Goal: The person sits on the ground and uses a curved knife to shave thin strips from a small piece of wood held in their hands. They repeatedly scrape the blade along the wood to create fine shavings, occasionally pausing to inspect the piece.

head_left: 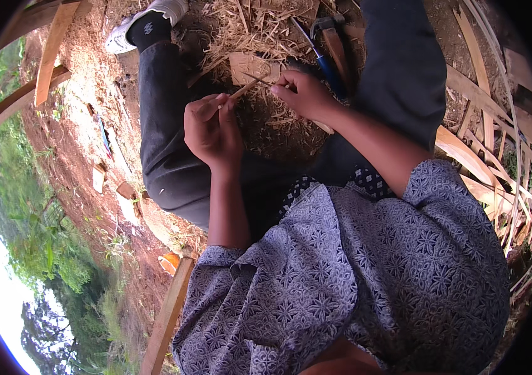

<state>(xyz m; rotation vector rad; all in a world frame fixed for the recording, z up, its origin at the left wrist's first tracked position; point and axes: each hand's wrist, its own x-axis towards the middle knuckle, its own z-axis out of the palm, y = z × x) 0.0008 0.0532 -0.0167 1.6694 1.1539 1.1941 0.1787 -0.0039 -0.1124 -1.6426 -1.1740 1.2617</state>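
Between my spread legs, my left hand is closed in a pinch around a thin pale wooden strip. The strip slants up from the fingers toward my other hand. My right hand pinches a slender brownish sliver, whose thin end points left and lies close to the strip's tip; whether the two touch I cannot tell. Behind both pieces a flat wooden block lies among the shavings. Just beyond my right hand are a blue-handled tool with a narrow metal shaft and a hammer with a wooden handle.
Wood shavings cover the ground ahead. Long split strips are heaped on the right. A plank stands near my left elbow, and curved boards cross the upper left. Reddish soil slopes toward green plants.
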